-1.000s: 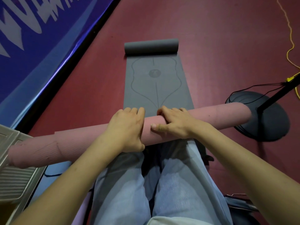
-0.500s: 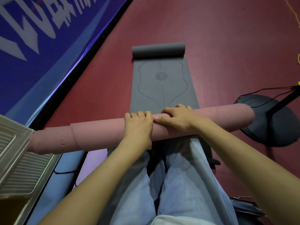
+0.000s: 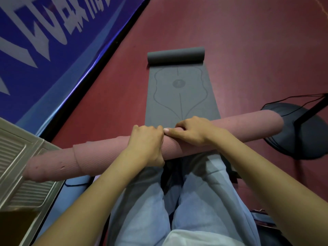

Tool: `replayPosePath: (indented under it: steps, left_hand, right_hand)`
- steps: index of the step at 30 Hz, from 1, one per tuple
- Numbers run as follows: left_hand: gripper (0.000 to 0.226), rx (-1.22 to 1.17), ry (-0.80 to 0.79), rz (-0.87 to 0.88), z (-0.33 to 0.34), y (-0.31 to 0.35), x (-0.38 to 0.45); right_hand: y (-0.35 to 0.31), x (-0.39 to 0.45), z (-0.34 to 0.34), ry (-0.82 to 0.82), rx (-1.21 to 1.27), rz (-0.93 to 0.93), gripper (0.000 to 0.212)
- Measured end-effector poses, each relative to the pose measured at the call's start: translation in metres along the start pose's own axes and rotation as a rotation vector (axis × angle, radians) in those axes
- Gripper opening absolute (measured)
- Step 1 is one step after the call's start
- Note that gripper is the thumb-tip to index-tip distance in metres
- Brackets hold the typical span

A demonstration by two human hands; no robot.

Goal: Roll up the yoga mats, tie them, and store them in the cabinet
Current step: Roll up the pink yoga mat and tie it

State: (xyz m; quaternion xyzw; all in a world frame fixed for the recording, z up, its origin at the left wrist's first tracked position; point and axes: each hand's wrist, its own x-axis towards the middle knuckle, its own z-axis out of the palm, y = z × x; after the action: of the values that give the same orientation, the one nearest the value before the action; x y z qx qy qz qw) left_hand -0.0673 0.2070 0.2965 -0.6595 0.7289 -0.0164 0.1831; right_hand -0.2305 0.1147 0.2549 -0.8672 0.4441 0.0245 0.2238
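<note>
Left hand: the left hand lies over the middle of the rolled pink mat, fingers curled down over its far side and thumb tucked under the near side, gripping it.
Right hand: the right hand sits just beside the left, almost touching it, fingers bent over the top of the same roll and the thumb stretched flat along it toward the left hand, holding the roll.
Pink mat: a long, thick roll with fine ribbed lines, lying crosswise above the person's lap; its left end reaches over the metal panel, its right end over the round base. A loose outer edge wraps around it left of the hands.
Grey mat: the grey mat lies flat on the floor, running away from the person, smooth, with faint printed curved lines and a small round mark; its far end is curled into a short roll. Its near end is hidden behind the pink roll and the hands.
Floor: dark red floor, matte.
Legs: pale blue trousers, knees close together.
Left side: a glossy blue banner with large pale letters, cut off by the frame; a ribbed beige metal panel, possibly a cabinet door.
Right side: a dark round base with a black pole and thin cables, partly out of frame.
</note>
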Motion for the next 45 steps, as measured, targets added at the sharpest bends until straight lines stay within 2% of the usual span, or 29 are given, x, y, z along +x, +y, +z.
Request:
replayPosePath:
  steps: [5,10,15,19,22,25,28,31,33,35,38,41,45]
  left_hand:
    - [0.069,-0.162,-0.137,0.051,-0.003,0.007,-0.048]
    - [0.065,-0.085,-0.124,0.051,0.003,0.013,-0.062]
    - [0.067,-0.213,-0.261,0.033,-0.005,0.002,-0.034]
    - [0.070,-0.322,-0.350,0.025,-0.010,-0.008,-0.017]
    - [0.072,-0.371,-0.393,-0.001,-0.014,-0.013,-0.009]
    - [0.073,-0.391,-0.362,0.003,-0.008,-0.012,-0.007]
    - [0.076,-0.342,-0.303,0.043,0.001,-0.010,-0.005]
    - [0.100,-0.284,-0.242,0.101,0.006,-0.013,-0.002]
    - [0.119,-0.354,-0.167,0.129,0.004,-0.017,-0.005]
    - [0.129,-0.413,-0.111,0.151,0.000,-0.020,-0.009]
    - [0.120,-0.462,-0.082,0.136,-0.004,-0.026,-0.011]
    - [0.097,-0.467,-0.103,0.093,-0.008,-0.037,-0.003]
    - [0.083,-0.523,-0.228,0.022,-0.015,-0.049,0.010]
  right_hand:
    - [-0.017,-0.042,0.011,-0.059,-0.061,-0.078,0.091]
    - [-0.019,-0.070,0.021,0.039,-0.066,-0.098,0.077]
    - [0.000,-0.050,0.025,0.178,0.002,-0.099,0.065]
    - [0.032,-0.043,0.016,0.200,0.037,-0.073,0.070]
    - [0.069,-0.044,0.008,0.182,-0.015,0.021,0.081]
    - [0.099,-0.051,0.010,0.229,-0.003,0.100,0.080]
    - [0.101,-0.056,0.018,0.277,-0.022,0.113,0.075]
    - [0.093,-0.056,0.024,0.320,-0.051,0.123,0.074]
    - [0.089,-0.054,0.023,0.325,-0.048,0.137,0.075]
    - [0.084,-0.052,0.021,0.329,-0.073,0.148,0.076]
    - [0.076,-0.049,0.020,0.351,-0.098,0.189,0.068]
    - [0.075,-0.047,0.021,0.352,0.012,0.234,0.051]
    - [0.077,-0.040,0.019,0.306,0.012,0.194,0.057]
